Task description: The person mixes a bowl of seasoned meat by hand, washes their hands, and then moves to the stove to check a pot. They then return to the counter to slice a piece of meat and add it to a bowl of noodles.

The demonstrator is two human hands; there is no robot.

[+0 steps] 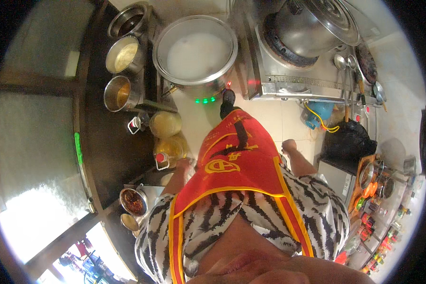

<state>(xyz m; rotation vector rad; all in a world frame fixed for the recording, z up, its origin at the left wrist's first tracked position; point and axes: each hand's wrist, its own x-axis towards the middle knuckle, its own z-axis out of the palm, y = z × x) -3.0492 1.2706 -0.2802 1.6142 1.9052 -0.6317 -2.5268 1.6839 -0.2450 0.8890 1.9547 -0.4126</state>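
My left hand [184, 166] is low at my left side, partly covered by the red apron [239, 152], close to a plastic jug of yellow liquid [172, 147] with a red cap. Whether it holds anything cannot be made out. On the other side, my right hand [288, 146] hangs beside the apron with its fingers curled in, and nothing shows in it. Ahead of me stands a large round steel pot [195, 81] of cloudy whitish liquid, with green and red lights on its front. One dark shoe [228, 101] shows beyond the apron hem.
A steel stove [305, 80] at front right carries a big lidded pot [301, 33] and ladles [340, 62]. Below are a blue gas cylinder [317, 115] and a black plastic bag [348, 140]. Steel pots [122, 56] line the left. Tiled floor [195, 120] lies between.
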